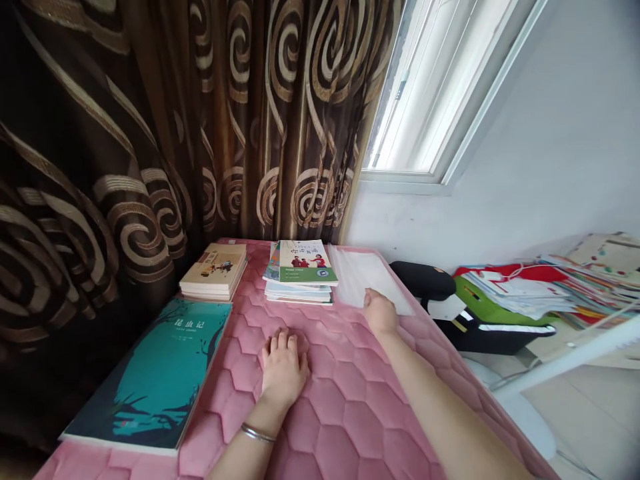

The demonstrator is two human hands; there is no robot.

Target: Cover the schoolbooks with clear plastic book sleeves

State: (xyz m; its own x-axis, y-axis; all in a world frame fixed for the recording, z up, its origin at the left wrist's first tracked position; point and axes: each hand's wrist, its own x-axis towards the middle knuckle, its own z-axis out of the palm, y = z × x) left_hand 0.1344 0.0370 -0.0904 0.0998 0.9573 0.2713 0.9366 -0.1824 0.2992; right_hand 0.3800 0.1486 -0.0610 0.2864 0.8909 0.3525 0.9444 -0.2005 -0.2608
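My left hand (285,365), with a silver bangle (258,433) at its wrist, rests palm down on the pink quilted cover (330,413), fingers spread a little and holding nothing. My right hand (380,312) is closed at the near edge of a pile of translucent white plastic sheets (373,270). What its curled fingers grip, if anything, is hidden. Just left of the sheets stands a stack of books (300,292), topped by one with a white and green cover (306,261) showing cartoon figures.
At the left lies a large teal book (165,373), with a stack of tan books (215,270) behind it. A patterned brown curtain (250,133) hangs along the far side. Right of the bed are a black and green bag (480,313), piled papers (525,293) and a white pole (565,367).
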